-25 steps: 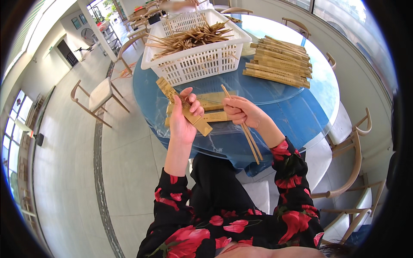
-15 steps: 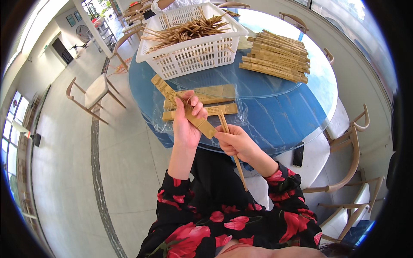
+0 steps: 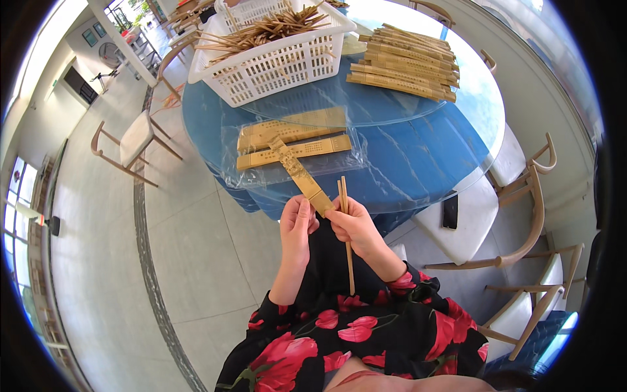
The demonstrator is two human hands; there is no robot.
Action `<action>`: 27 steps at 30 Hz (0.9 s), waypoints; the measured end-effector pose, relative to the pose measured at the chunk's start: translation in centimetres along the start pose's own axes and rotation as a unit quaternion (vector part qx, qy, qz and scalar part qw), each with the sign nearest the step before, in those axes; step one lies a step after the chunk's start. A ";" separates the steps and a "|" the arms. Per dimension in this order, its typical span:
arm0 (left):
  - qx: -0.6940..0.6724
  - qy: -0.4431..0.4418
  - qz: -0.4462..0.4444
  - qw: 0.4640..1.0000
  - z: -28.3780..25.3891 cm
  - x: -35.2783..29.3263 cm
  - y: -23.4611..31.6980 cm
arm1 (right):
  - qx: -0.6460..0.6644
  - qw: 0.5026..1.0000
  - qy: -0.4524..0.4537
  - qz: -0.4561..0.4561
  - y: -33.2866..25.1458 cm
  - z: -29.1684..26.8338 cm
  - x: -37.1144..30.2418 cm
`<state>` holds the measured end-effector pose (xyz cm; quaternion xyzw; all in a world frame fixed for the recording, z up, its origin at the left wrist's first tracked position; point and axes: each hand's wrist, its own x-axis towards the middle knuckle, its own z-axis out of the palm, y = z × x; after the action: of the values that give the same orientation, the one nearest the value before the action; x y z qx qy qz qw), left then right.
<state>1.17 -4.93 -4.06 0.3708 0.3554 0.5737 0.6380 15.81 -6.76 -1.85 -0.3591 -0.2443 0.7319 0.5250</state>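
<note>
A long brown paper chopstick sleeve [image 3: 297, 173] with dark print slants up from between my hands. My right hand [image 3: 356, 228] pinches its lower end with thumb and fingertips. The same hand grips a pair of wooden chopsticks [image 3: 349, 261], which stand nearly upright through the fist. My left hand [image 3: 298, 225] is closed, its thumb and curled fingers at the left edge of the sleeve's lower end; its fingertips are partly hidden. Beyond the hands, stacked flat sleeves [image 3: 320, 145] lie on a clear plastic bag [image 3: 359, 157] at the table's near edge.
On the round blue-covered table [image 3: 411, 157] with a glass top, a white plastic basket [image 3: 281, 72] holds many loose chopsticks [image 3: 274, 32]. Several filled sleeves [image 3: 408, 62] are piled to its right. A black phone [image 3: 450, 213] rests on a chair seat [image 3: 467, 225]. Another chair [image 3: 137, 144] stands left.
My left hand has slid down the sleeve from its middle to its lower end. Both hands sit lower against the table, and the chopsticks are more upright. The view has shifted slightly.
</note>
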 end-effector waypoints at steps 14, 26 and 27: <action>-0.003 -0.005 -0.001 1.000 -0.9 -1.5 -0.1 | -0.057 0.998 0.010 0.014 0.7 0.4 -0.7; -0.071 -0.111 -0.019 0.991 -1.2 -1.0 0.4 | 0.008 0.997 -0.064 0.030 1.5 -0.5 -0.3; -0.085 -0.135 -0.031 0.987 -1.4 -0.8 0.4 | 0.009 0.996 -0.077 0.042 1.3 -0.5 -0.4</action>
<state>-0.29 -5.63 -4.36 0.3781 0.2274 0.5260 0.7271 15.49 -7.57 -3.06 -0.3070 -0.2621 0.7807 0.4770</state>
